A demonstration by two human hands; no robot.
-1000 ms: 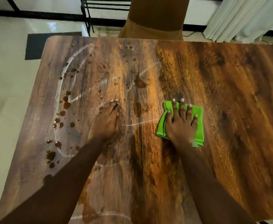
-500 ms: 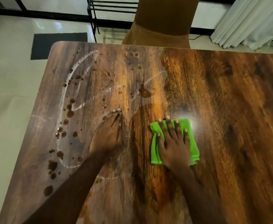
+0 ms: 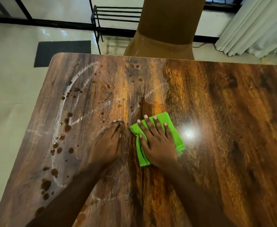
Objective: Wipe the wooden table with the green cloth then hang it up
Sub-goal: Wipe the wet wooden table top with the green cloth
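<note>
wiping step: right hand (image 3: pixel 157 141), fingers spread, presses the green cloth (image 3: pixel 175 136) flat on the desk (image 3: pixel 232 112); left hand (image 3: pixel 106 145) braces flat, fingers together. next, sweep left over the brown drops (image 3: pixel 59 149).

Both forearms are bare right down to the frame's bottom edge, no sleeve showing. The left hand (image 3: pixel 107 145) and right hand (image 3: pixel 159 145) wear nothing; fingernails are short and pale.

Right hand (image 3: pixel 159 145) hides the green cloth's (image 3: pixel 175 136) middle.
</note>
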